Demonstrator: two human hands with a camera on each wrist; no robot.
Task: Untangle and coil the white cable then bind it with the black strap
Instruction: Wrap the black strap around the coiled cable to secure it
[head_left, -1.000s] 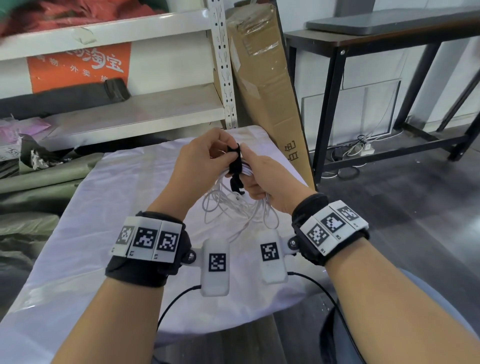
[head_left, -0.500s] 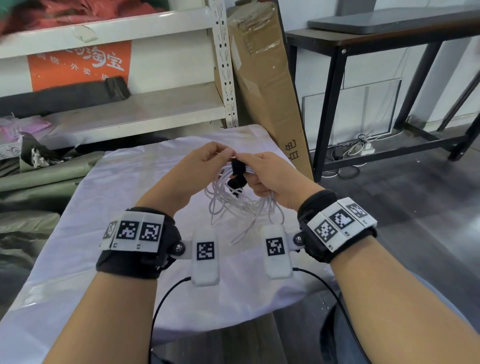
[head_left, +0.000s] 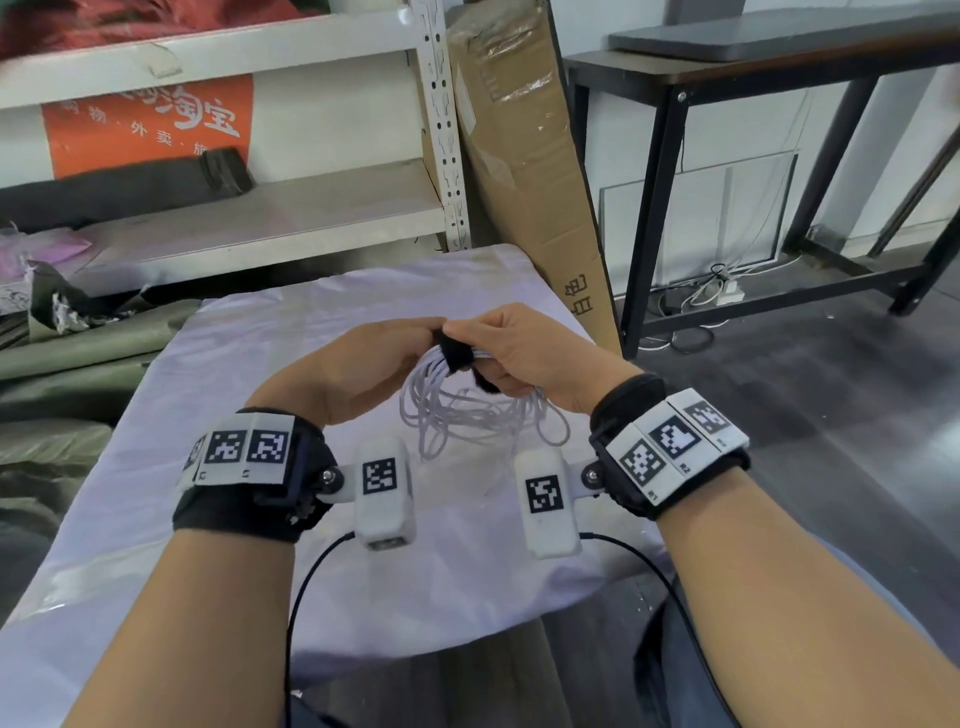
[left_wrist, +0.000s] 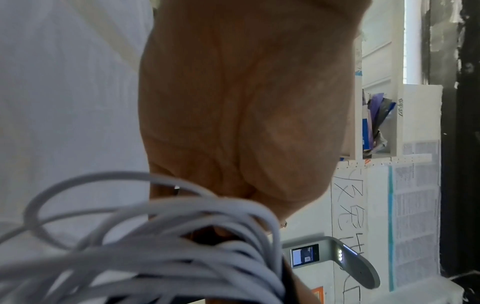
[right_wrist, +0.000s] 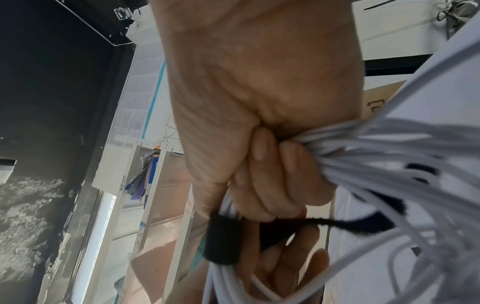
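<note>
Both hands meet, raised above the table (head_left: 218, 364): right hand (head_left: 524, 353) grips white cable (head_left: 467, 415) (fingers curled tight), left hand (head_left: 358, 364) pinches black strap (head_left: 456, 352).

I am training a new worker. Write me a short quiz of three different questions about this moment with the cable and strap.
1. True or false: the strap is already around the cable bundle.
2. Which hand grips the gathered cable strands: A) right hand B) left hand, alone C) neither?
3. Fill in: the cable loops hang above the ____-covered table.

Key: 1 true; 2 A; 3 cloth.
</note>
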